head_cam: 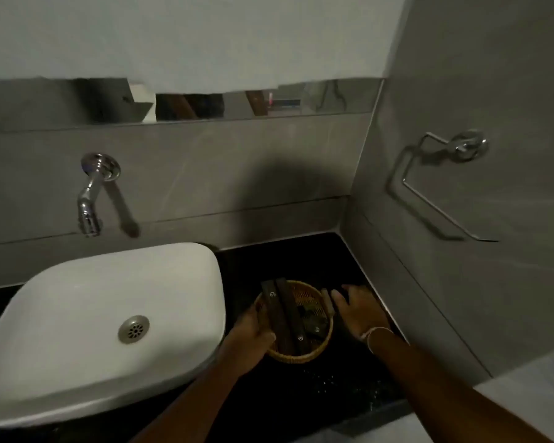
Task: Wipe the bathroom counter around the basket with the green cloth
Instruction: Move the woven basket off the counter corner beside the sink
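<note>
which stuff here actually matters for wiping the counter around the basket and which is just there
Part of the job:
- basket, woven, gripped at its left rim by the left hand
- right hand, at the basket's right side
- black counter
- green cloth: not clearly visible

Just there:
- white sink
- wall tap
- towel ring
- dark packets in the basket

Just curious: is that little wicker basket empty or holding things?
Holding things: dark flat packets lie inside the basket, leaning over its rim.
</note>
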